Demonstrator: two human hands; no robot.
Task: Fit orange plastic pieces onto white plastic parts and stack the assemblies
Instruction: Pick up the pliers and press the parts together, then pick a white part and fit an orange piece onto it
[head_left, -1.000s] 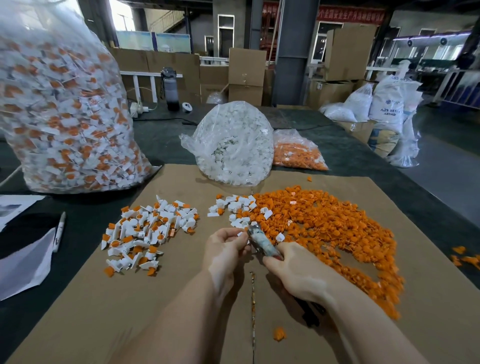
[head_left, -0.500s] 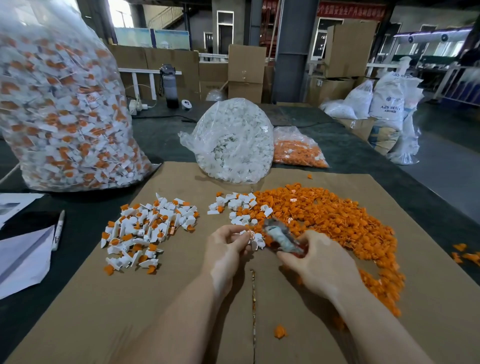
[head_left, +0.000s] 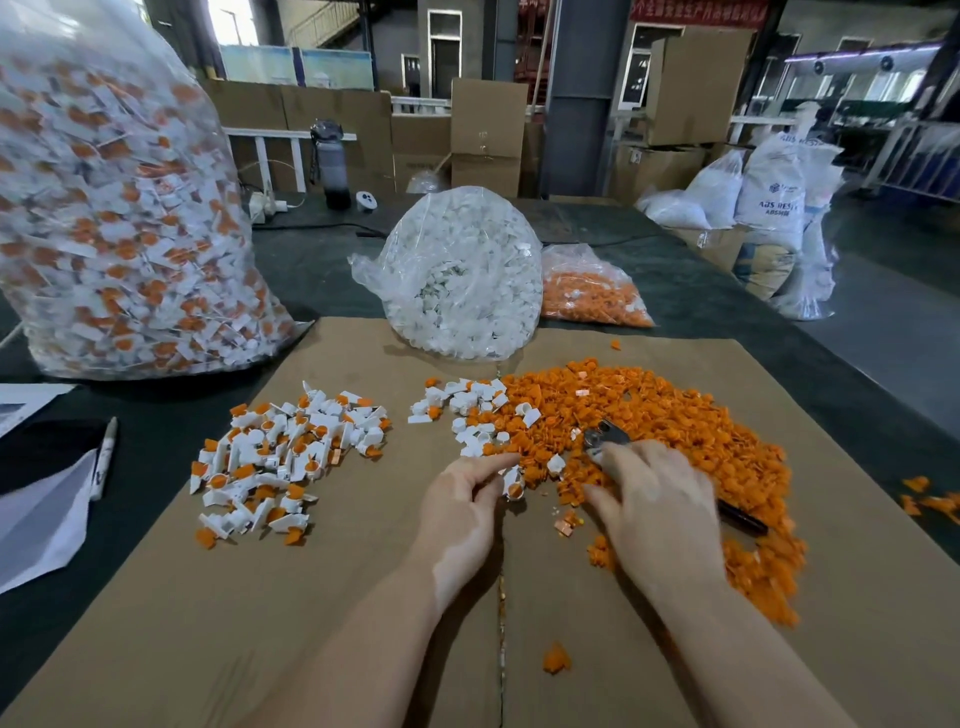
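On the sheet of cardboard (head_left: 675, 649) covering the dark table (head_left: 322, 280), a broad heap of orange pieces (head_left: 649, 415) spreads to the right, with a small cluster of white parts (head_left: 467, 410) touching its left edge. The left hand (head_left: 462, 506) lies at the near edge of that cluster, its fingers curled around a white part with an orange piece (head_left: 513, 483) at its fingertips. The right hand (head_left: 660, 506) rests palm down on the orange heap, fingers bent over a metal tool (head_left: 602, 439) whose head pokes out beyond the fingertips and whose dark handle (head_left: 743, 519) shows past the wrist; whether it grips the tool or only covers it is unclear. Further left, well apart from both hands, lies a loose pile of finished white-and-orange assemblies (head_left: 285, 457). Behind stand a big clear bag of assemblies (head_left: 119, 218), a bag of white parts (head_left: 462, 275) and a smaller bag of orange pieces (head_left: 587, 291). A pen (head_left: 105, 457) and paper (head_left: 41, 525) lie at the far left.
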